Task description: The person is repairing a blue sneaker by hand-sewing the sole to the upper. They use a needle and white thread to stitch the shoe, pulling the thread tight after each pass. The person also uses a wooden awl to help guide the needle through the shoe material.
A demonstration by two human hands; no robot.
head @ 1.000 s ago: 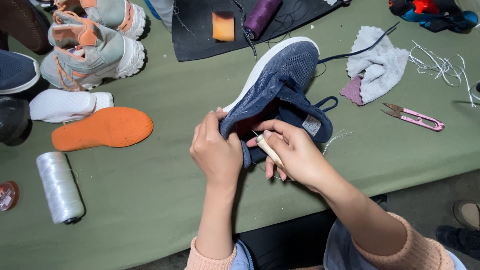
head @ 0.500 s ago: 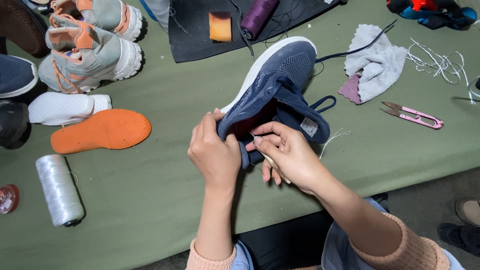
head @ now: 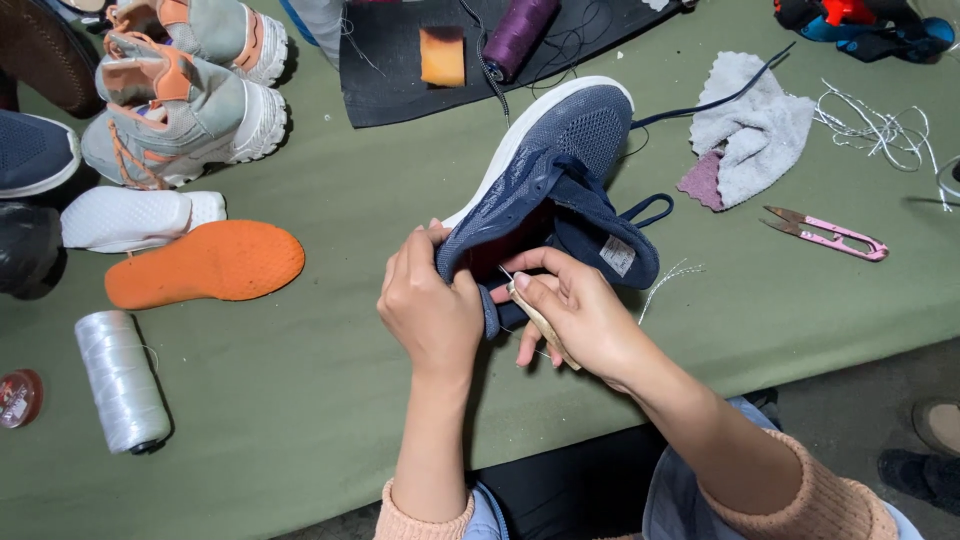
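Head view: one camera looking down on your two hands at a green work table (head: 330,200).
Shoe: navy mesh sneaker (head: 560,160) with a white sole, lying on the table in front of you, toe pointing away, heel end lifted toward you, so the collar faces up where you can see it.
Left hand: your left hand (head: 432,305) is closed around the heel edge of the sneaker, thumb and fingers pinching the fabric, apparently to brace it.
Right hand: your right hand (head: 575,310) is closed on a pale wooden-handled tool (head: 540,325), its tip at the collar opening; whether a needle is fitted is too small to tell.
Thread: a thin pale thread (head: 672,277) trails just beside the sneaker on the right.
Snips: pink thread snips (head: 825,233) lie on your right, apart from the shoe.
Cloth: a white rag (head: 755,125) sits beyond the snips.
Spool, near left: a white thread spool (head: 120,380) lies on its side.
Insoles: an orange insole (head: 205,263) and a white insole (head: 135,215), out of their shoes, lie side by side at left.
Other shoes: grey and orange sneakers (head: 180,110) stand at the far left.
Mat: a dark mat (head: 400,80) carries an orange block (head: 442,55) and a purple thread spool (head: 518,35).
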